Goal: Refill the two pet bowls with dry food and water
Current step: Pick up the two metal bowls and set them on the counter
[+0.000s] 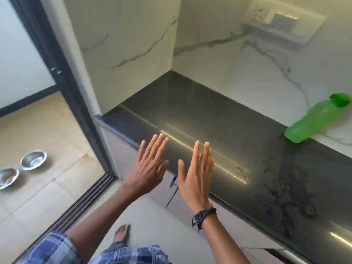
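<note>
Holding both hands up flat in front of the chest, the person shows an empty grip on each side: the left hand (150,164) has its fingers spread and the right hand (198,178) has its fingers straight and close together, palm turned inward. Neither touches anything. They hang over the near edge of the dark counter (219,119), which suggests a start pose and not a reach toward any one thing.

Two steel bowls (22,168) sit side by side on the tan floor (47,130) at the far left, beyond the dark door frame (62,88) and its floor track. They stay low where a pet can get at them, so filling them likely means either carrying supplies over or bringing the bowls to the counter. The nearer-left bowl seems to hold some brownish bits; the other looks bare, though blur makes this unsure.

A green bottle (316,121) stands on the right end of the counter against the marble wall (238,73), well apart from both hands. It probably serves for the water. No dry food is in view.
</note>
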The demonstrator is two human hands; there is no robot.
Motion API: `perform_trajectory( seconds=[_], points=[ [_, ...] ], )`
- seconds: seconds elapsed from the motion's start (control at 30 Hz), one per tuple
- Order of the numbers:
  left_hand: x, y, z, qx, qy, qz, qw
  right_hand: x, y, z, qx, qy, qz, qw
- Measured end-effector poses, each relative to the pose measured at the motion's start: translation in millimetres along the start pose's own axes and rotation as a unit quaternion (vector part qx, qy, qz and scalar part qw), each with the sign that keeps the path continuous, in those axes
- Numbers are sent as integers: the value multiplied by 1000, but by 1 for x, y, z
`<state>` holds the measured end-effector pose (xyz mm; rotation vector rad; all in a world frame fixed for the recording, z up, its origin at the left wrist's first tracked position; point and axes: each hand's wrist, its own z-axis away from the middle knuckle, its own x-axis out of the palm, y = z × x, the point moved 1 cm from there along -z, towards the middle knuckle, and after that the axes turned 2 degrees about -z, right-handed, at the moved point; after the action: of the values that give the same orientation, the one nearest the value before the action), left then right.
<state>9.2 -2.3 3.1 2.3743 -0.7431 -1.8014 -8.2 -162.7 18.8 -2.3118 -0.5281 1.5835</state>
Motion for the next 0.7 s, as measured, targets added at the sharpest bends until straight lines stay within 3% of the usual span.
perform_trajectory(
  seconds=[0.2, 0.37, 0.53, 0.7],
  points=[
    [9, -81, 105, -151, -85, -39, 984, 71, -42, 45, -61, -182, -30, 981],
    [0, -169, 212, -310, -153, -14, 938, 124, -99, 65, -161, -322, -3, 933],
    [-23, -244, 303, -475, -129, 25, 870, 177, -187, 60, -218, -388, -19, 895],
    [-57, -304, 355, -584, -80, 47, 807, 244, -277, 54, -252, -433, -34, 865]
  ],
)
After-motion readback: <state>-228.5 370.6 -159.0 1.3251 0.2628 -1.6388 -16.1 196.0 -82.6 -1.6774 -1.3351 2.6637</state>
